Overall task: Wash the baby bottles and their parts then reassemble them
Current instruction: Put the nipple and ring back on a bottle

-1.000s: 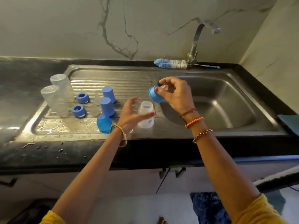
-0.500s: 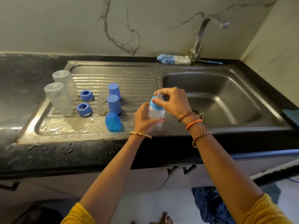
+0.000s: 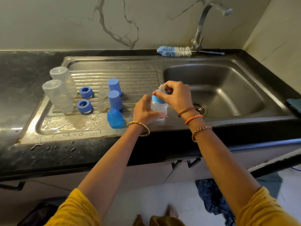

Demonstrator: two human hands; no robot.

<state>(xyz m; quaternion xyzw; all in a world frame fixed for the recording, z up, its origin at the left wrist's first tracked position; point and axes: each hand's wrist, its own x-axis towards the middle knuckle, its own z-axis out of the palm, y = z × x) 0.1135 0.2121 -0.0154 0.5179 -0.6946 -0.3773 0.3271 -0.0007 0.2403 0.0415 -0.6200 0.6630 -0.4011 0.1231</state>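
Now reassembling: left hand [image 3: 144, 111] grips bottle [image 3: 158, 110] at drainboard's front edge, right hand [image 3: 175, 95] grips collar [image 3: 157, 97]; next, screw tight.

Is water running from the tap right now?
No, the tap shows no stream, and the sink basin below it holds no flowing water.

No text, label or number is readable anywhere; any print on the small bottle [image 3: 158, 108] is hidden by hands.
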